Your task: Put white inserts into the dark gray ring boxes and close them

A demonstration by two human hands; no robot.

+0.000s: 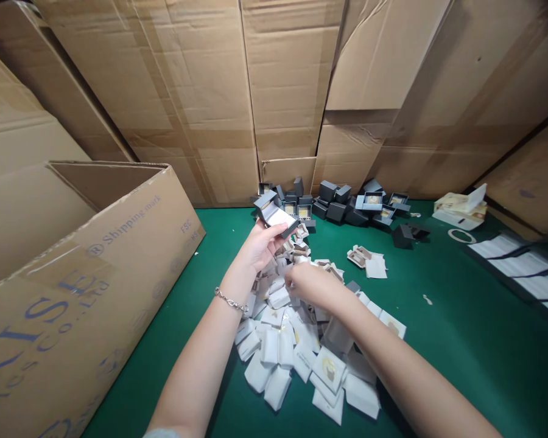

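My left hand (265, 244) grips a small dark jewelry box (274, 213) with its lid raised and a white lining showing inside. Below and right of it, my right hand (307, 280) is over a heap of small white pieces (278, 353), its fingers curled down. Whatever those fingertips hold, if anything, is hidden from me. Several pieces in the heap are flat white packets, some bearing a gold-coloured print. Behind the hands, more dark jewelry boxes (335, 210) are piled, some open and some closed.
A large printed cardboard carton (132, 243) stands open at the left. Cardboard sheets (287, 91) wall the back. On the green table (438, 353) lie torn white packaging (368, 260), a tape ring (462, 236), a stack of paper pieces (461, 210) and a black-edged tray (520, 261) at right.
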